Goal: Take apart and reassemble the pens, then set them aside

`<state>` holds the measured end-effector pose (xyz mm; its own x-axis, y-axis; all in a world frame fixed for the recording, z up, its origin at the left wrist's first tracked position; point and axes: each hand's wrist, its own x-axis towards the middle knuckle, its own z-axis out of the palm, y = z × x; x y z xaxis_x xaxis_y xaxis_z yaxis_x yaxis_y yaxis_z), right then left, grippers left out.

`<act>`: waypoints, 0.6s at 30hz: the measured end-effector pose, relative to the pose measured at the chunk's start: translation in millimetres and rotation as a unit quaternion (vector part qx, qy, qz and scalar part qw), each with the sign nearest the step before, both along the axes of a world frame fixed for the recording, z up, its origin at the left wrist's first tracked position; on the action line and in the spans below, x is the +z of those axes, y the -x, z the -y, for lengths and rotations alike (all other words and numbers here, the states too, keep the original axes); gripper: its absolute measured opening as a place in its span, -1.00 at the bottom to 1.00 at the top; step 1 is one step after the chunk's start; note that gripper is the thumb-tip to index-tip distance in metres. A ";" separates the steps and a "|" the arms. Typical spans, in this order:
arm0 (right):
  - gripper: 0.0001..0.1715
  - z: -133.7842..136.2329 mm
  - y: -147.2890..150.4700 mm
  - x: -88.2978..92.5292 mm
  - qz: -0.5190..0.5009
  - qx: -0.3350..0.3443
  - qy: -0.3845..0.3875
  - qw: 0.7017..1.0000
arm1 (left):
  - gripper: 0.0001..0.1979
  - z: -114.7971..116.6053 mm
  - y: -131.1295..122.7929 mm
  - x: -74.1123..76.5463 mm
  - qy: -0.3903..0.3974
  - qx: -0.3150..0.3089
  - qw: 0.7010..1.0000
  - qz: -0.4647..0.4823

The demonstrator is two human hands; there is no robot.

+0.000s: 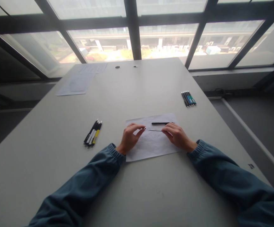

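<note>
Over a sheet of white paper point(151, 143), my left hand point(130, 137) is closed in a pinch, with a tiny dark and light piece at its fingertips, too small to name. My right hand point(176, 135) pinches a thin dark pen refill point(155, 130) by its right end. The refill's free end points left toward the left fingertips, and a small gap seems to separate them. Just beyond lies a black pen barrel point(162, 123) on the paper, its right end close to my right fingers.
Several black pens point(93, 134) with white and yellow parts lie left of the paper. Another row of pens point(188, 98), black, blue and green, lies at the right. Papers point(77, 82) rest at the far left of the white table point(137, 97). Windows stand behind the table.
</note>
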<state>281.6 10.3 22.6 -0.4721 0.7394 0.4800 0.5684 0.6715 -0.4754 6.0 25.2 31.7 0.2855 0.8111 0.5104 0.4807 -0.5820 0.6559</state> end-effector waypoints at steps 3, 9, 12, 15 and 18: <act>-0.82 -0.1 0.2 -1.0 -0.003 -0.001 0.001 1.000 | -0.90 1.3 -0.8 2.1 -0.001 -0.011 1.000 -0.003; -0.82 -0.1 1.0 -0.8 -0.005 0.003 -0.002 1.000 | -0.91 2.7 -2.1 2.3 0.003 -0.032 0.999 -0.018; -0.83 0.3 2.0 0.5 -0.008 0.010 -0.005 1.000 | -0.91 3.0 -2.6 2.2 0.006 -0.040 0.999 -0.011; -0.84 0.7 3.0 1.9 -0.013 0.019 -0.009 1.000 | -0.90 2.5 -2.6 2.3 0.009 -0.052 0.999 -0.004; -0.84 1.2 3.5 2.8 -0.019 0.026 -0.006 0.999 | -0.92 1.9 -2.6 2.3 0.004 -0.058 0.998 0.000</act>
<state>278.1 9.1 25.5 -0.4917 0.7081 0.5068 0.5141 0.7058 -0.4874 8.6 23.3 33.9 0.3776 0.7769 0.5038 0.4112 -0.6282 0.6605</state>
